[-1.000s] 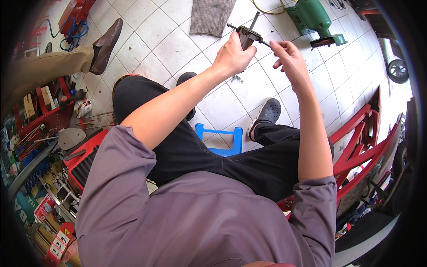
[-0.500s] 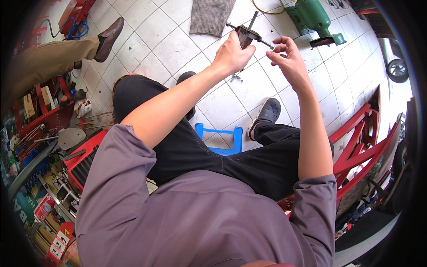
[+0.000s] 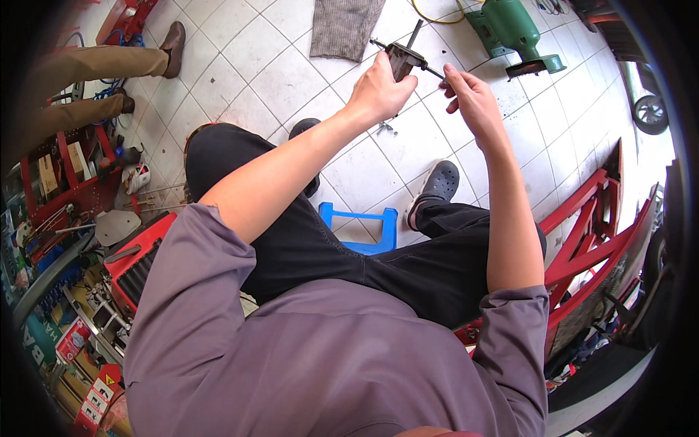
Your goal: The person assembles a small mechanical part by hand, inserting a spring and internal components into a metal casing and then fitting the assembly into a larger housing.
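My left hand (image 3: 375, 95) is closed around a dark metal clamp-like part (image 3: 405, 57), held out in front of me above the floor. A flat bar points up from its top, and a thin rod (image 3: 434, 71) sticks out to its right. At that rod's right end, my right hand (image 3: 475, 105) has its fingers closed; they partly cover the tip. Below the part, small metal pieces (image 3: 387, 127) lie on the tiles.
A green bench grinder (image 3: 513, 33) stands at the far right, beside a grey-brown cloth (image 3: 346, 29). A blue step stool (image 3: 358, 246) sits between my legs. Red metal frames (image 3: 593, 247) rise at right; a red toolbox (image 3: 138, 255) and tools crowd the left, near another person's legs (image 3: 116, 65).
My right hand has closed its fingers on the rod's end; before, they were spread beside it. The left hand and part barely moved. The other person's legs have shifted at upper left.
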Action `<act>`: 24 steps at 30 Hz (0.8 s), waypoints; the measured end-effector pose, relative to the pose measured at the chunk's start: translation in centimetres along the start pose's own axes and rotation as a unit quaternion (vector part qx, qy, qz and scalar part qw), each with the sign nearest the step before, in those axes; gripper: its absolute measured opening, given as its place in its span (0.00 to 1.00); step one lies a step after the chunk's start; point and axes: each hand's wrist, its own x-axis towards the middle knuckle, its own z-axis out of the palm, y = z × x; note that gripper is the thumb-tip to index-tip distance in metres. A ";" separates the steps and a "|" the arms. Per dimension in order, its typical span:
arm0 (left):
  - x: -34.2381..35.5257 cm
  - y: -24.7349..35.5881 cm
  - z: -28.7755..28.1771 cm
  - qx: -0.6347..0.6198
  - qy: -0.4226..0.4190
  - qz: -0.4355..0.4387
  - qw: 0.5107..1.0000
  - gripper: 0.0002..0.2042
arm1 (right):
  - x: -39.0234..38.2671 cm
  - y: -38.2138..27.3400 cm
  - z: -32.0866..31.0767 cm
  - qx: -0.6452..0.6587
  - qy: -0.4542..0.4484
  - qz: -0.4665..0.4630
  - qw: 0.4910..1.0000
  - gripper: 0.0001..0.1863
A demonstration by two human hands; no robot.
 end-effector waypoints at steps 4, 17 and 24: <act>0.1 -0.2 0.1 -0.001 -0.002 -0.002 1.000 0.27 | 0.4 1.5 0.0 -0.013 0.021 -0.089 0.996 0.26; 0.1 -0.3 0.0 0.001 0.004 -0.008 1.000 0.26 | -0.4 -0.2 0.5 -0.011 0.027 -0.052 0.998 0.22; 0.2 -0.5 0.2 0.006 0.003 -0.006 1.000 0.26 | 0.4 1.3 0.0 -0.001 0.024 -0.076 0.997 0.24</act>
